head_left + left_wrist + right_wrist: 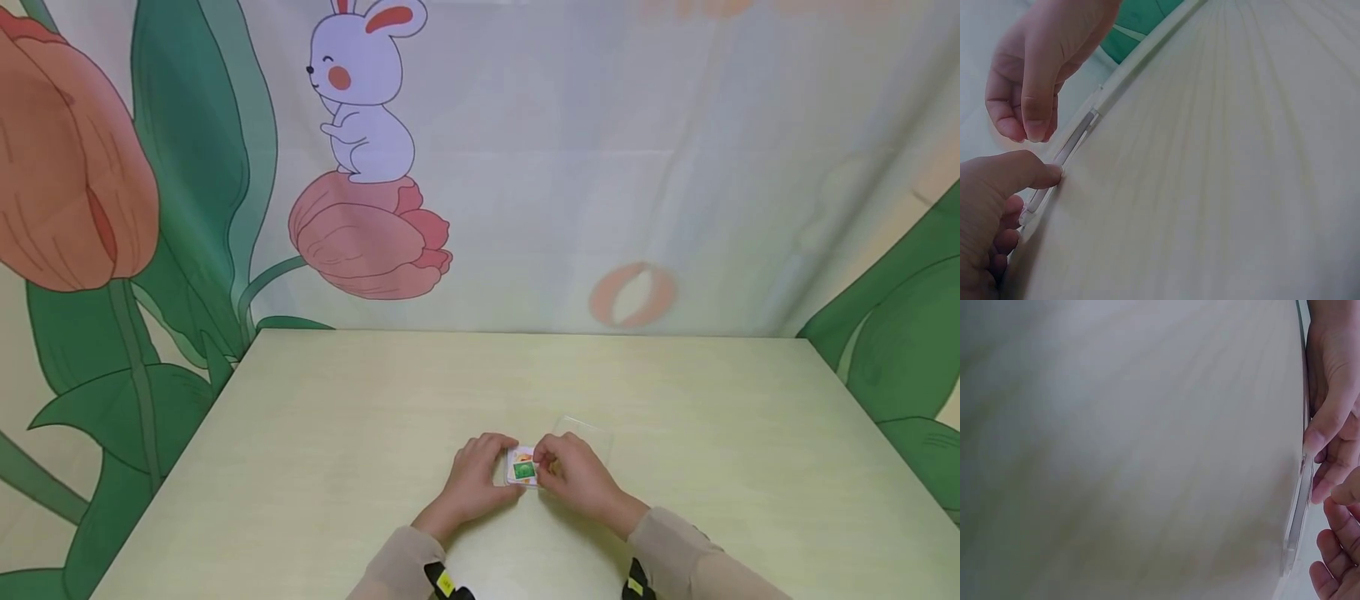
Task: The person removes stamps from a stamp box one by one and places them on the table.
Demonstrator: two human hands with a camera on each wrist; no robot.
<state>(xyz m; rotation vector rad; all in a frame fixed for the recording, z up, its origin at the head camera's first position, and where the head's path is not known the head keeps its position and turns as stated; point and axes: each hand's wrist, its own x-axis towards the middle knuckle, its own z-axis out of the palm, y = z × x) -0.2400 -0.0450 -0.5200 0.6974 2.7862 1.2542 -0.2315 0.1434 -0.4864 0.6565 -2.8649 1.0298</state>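
Note:
A small clear plastic case (pixel 512 482) lies on the table with picture cards (pixel 522 468) in it; the top one bears a green square. My left hand (pixel 476 477) grips the case at its left side, thumb on the near edge and fingers at the far edge. Above its right side is my right hand (pixel 581 479), with fingers bent and thumb near the fingertips. Whether a card is between them is hidden. From the side, the left wrist view shows the thin case (pixel 1069 147) under the right hand (pixel 1038 81).
A clear plastic lid (pixel 596 432) lies on the table just behind the right hand, partly covered by it. The pale wood-pattern table (pixel 337 417) reaches back to a hanging printed cloth (pixel 540 167) with a rabbit and tulips.

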